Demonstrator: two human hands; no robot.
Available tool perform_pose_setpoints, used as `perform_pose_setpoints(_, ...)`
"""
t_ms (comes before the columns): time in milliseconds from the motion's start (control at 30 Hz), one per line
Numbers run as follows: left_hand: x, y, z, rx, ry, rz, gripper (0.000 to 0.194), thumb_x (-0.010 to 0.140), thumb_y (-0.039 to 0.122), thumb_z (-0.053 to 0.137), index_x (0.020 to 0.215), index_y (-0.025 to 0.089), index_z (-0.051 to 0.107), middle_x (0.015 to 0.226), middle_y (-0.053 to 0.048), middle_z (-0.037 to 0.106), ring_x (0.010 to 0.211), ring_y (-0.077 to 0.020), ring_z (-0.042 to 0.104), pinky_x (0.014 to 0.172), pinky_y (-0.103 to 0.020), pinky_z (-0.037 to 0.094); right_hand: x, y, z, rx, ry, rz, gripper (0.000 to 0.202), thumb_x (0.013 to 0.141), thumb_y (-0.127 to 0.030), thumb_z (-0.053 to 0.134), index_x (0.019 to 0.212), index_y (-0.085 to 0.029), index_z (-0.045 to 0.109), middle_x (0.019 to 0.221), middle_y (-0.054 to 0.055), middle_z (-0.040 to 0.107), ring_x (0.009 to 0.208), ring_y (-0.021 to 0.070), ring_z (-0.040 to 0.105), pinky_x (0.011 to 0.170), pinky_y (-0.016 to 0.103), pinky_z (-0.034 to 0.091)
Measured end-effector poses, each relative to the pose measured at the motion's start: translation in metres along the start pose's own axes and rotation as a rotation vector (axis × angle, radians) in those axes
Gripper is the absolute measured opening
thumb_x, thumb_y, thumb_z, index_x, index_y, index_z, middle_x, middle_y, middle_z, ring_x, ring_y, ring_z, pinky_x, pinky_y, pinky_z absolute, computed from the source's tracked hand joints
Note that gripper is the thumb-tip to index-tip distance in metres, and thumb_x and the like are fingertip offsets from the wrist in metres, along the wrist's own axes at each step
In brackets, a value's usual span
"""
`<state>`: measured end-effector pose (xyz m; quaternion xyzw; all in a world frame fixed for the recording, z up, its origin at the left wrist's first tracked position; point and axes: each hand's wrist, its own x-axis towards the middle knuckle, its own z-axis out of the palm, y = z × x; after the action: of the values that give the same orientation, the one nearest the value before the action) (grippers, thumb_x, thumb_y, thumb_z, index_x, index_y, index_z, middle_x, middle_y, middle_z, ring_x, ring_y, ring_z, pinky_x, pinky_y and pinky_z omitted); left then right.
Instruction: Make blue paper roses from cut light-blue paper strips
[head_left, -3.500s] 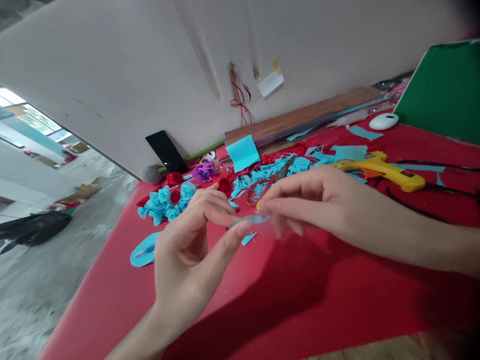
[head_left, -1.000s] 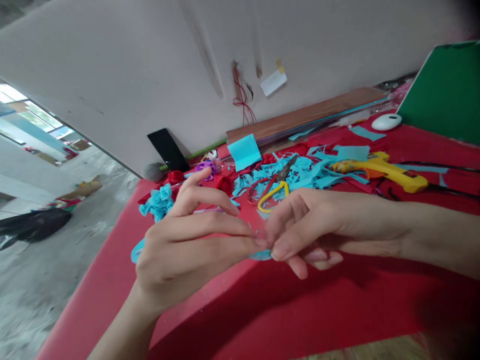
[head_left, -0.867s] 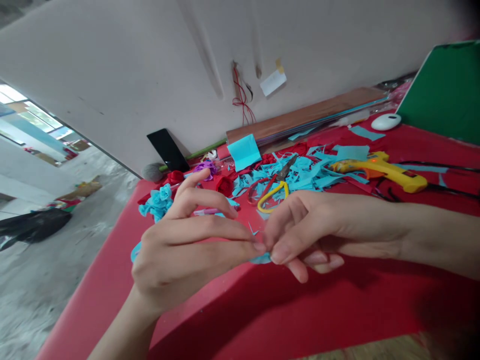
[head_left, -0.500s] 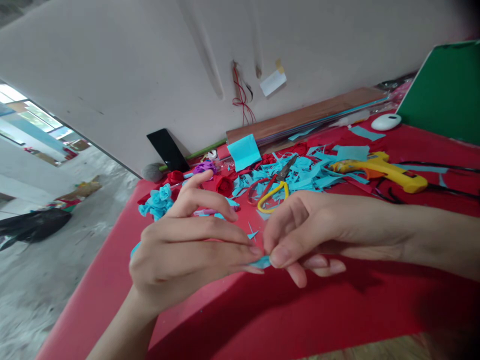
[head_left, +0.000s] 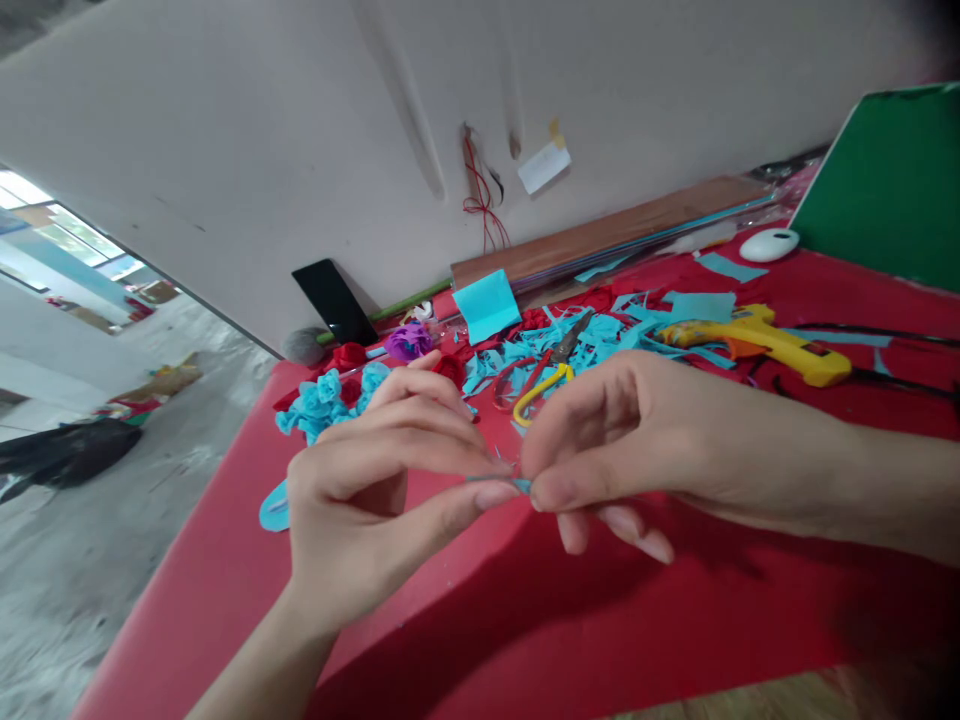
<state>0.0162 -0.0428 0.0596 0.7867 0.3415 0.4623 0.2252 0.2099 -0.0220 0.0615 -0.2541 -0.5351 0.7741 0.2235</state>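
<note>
A small blue paper piece (head_left: 522, 485) is pinched between my two hands above the red table (head_left: 480, 640). My left hand (head_left: 397, 470) grips one end between thumb and fingers, seen edge-on. The other end sits between thumb and forefinger of my right hand (head_left: 622, 450); its remaining fingers curl below. Just beyond my fingertips lie scissors (head_left: 541, 390) with yellow and red handles, resting by a heap of blue paper scraps (head_left: 592, 340). Blue paper flowers (head_left: 319, 405) stand behind my left hand, beside a purple flower (head_left: 409, 341).
To the right lies a yellow glue gun (head_left: 795, 345) with black cables. A white mouse (head_left: 769, 244) sits by a green board (head_left: 885, 190). Against the wall lean a phone (head_left: 335, 302) and a blue paper square (head_left: 487, 305). A blue round piece (head_left: 275, 508) lies left.
My left hand has turned so its thumb now shows, with the fingers more curled. The paper piece has risen slightly and is seen edge-on. Both hands keep hold of it.
</note>
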Motion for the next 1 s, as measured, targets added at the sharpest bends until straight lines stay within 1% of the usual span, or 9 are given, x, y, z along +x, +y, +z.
perform_pose_setpoints(100, -0.002, 0.002, 0.003, -0.005, 0.039, -0.067, 0.014, 0.072, 0.018, 0.067, 0.076, 0.032, 0.069, 0.067, 0.005, 0.065, 0.067, -0.0148, 0.053, 0.082, -0.037, 0.04, 0.0, -0.001, 0.002, -0.092, 0.062, -0.041, 0.007, 0.074, -0.022, 0.064, 0.074, -0.015, 0.064, 0.06, -0.004, 0.063, 0.037, -0.0001, 0.047, 0.04, 0.009, 0.042)
perform_pose_setpoints(200, -0.002, 0.005, 0.005, 0.008, 0.042, -0.107, 0.01, 0.073, 0.017, 0.065, 0.073, 0.028, 0.066, 0.068, 0.004, 0.062, 0.071, -0.0149, 0.052, 0.084, -0.035, 0.039, -0.001, -0.003, 0.004, -0.183, 0.125, -0.073, 0.009, 0.074, -0.024, 0.063, 0.074, -0.016, 0.063, 0.061, -0.003, 0.063, 0.04, 0.0012, 0.049, 0.04, 0.01, 0.043)
perform_pose_setpoints(367, -0.002, 0.007, 0.007, 0.009, 0.039, -0.212, 0.008, 0.076, 0.018, 0.062, 0.07, 0.023, 0.062, 0.071, 0.002, 0.058, 0.074, -0.0144, 0.051, 0.081, -0.032, 0.041, -0.001, -0.005, 0.008, -0.32, 0.223, -0.086, 0.006, 0.076, -0.02, 0.059, 0.076, -0.016, 0.063, 0.062, -0.002, 0.063, 0.044, 0.0033, 0.05, 0.044, 0.013, 0.045)
perform_pose_setpoints(500, -0.002, 0.007, 0.011, -0.013, 0.061, -0.265, 0.013, 0.077, 0.017, 0.06, 0.065, 0.021, 0.056, 0.068, 0.004, 0.054, 0.071, -0.0107, 0.05, 0.09, -0.029, 0.038, 0.001, -0.001, 0.008, -0.386, 0.277, -0.15, 0.006, 0.073, -0.021, 0.062, 0.077, -0.017, 0.063, 0.06, -0.003, 0.061, 0.045, 0.004, 0.05, 0.043, 0.013, 0.045)
perform_pose_setpoints(633, -0.004, 0.008, 0.013, 0.007, 0.083, -0.264, 0.014, 0.076, 0.017, 0.061, 0.064, 0.022, 0.054, 0.067, 0.004, 0.052, 0.071, -0.0111, 0.048, 0.09, -0.028, 0.039, 0.002, 0.004, 0.008, -0.457, 0.324, -0.187, 0.01, 0.07, -0.027, 0.065, 0.077, -0.019, 0.064, 0.055, -0.005, 0.059, 0.045, 0.004, 0.05, 0.041, 0.013, 0.041)
perform_pose_setpoints(700, -0.005, 0.01, 0.013, 0.024, 0.094, -0.269, 0.014, 0.075, 0.018, 0.062, 0.064, 0.022, 0.054, 0.066, 0.003, 0.051, 0.071, -0.0122, 0.049, 0.086, -0.029, 0.04, 0.002, 0.005, 0.009, -0.533, 0.362, -0.233, 0.012, 0.07, -0.028, 0.066, 0.079, -0.02, 0.065, 0.06, -0.004, 0.063, 0.052, 0.006, 0.055, 0.047, 0.015, 0.043)
perform_pose_setpoints(800, -0.005, 0.011, 0.014, 0.02, 0.094, -0.273, 0.015, 0.076, 0.018, 0.061, 0.063, 0.022, 0.054, 0.066, 0.003, 0.05, 0.07, -0.0123, 0.049, 0.085, -0.029, 0.041, 0.002, 0.007, 0.012, -0.656, 0.431, -0.32, 0.01, 0.072, -0.024, 0.063, 0.08, -0.021, 0.067, 0.065, -0.004, 0.066, 0.061, 0.0086, 0.06, 0.053, 0.017, 0.045)
perform_pose_setpoints(900, -0.005, 0.011, 0.015, 0.01, 0.084, -0.268, 0.015, 0.077, 0.016, 0.059, 0.064, 0.021, 0.054, 0.066, 0.004, 0.05, 0.07, -0.011, 0.047, 0.083, -0.027, 0.041, 0.001, 0.008, 0.014, -0.717, 0.462, -0.329, 0.01, 0.075, -0.023, 0.059, 0.078, -0.021, 0.068, 0.065, -0.004, 0.066, 0.059, 0.0079, 0.059, 0.051, 0.017, 0.044)
perform_pose_setpoints(1000, -0.004, 0.009, 0.015, -0.003, 0.094, -0.234, 0.014, 0.076, 0.015, 0.06, 0.065, 0.021, 0.055, 0.066, 0.003, 0.051, 0.069, -0.0112, 0.046, 0.074, -0.026, 0.042, 0.0, 0.008, 0.015, -0.68, 0.456, -0.349, 0.01, 0.075, -0.022, 0.059, 0.075, -0.02, 0.069, 0.06, -0.005, 0.064, 0.052, 0.0049, 0.054, 0.045, 0.015, 0.04)
